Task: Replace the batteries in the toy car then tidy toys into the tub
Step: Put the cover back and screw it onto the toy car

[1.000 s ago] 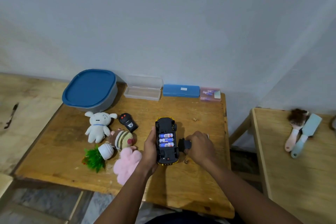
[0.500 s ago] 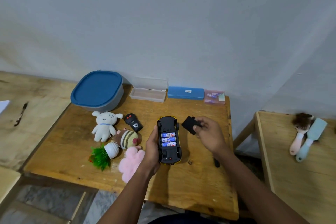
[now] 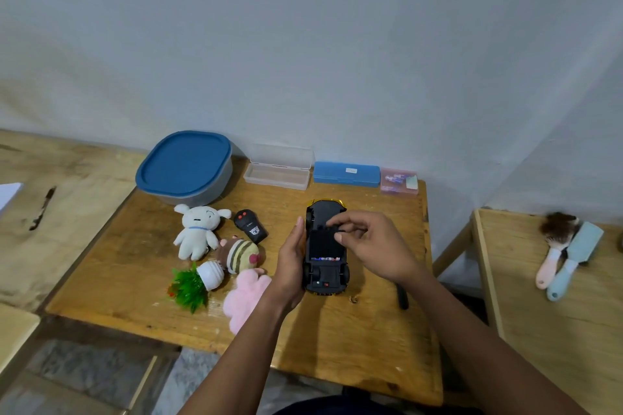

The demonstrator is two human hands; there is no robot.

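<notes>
Wooden table (image 3: 337,330) by pale wall | toy car (image 3: 325,274) upturned at centre, gripped along its side by left hand (image 3: 291,263) | battery cover (image 3: 322,242) is pinched by right hand (image 3: 374,246) over bay | tabs are best seated first, then pressed flush.

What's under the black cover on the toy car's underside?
Under the battery cover only a thin strip of batteries shows at its near edge. The rest of the compartment in the toy car is hidden by the cover and the right hand pinching it.

Dim, even indoor light; soft shadows, slightly blurred (wide-angle bending at edges).
</notes>
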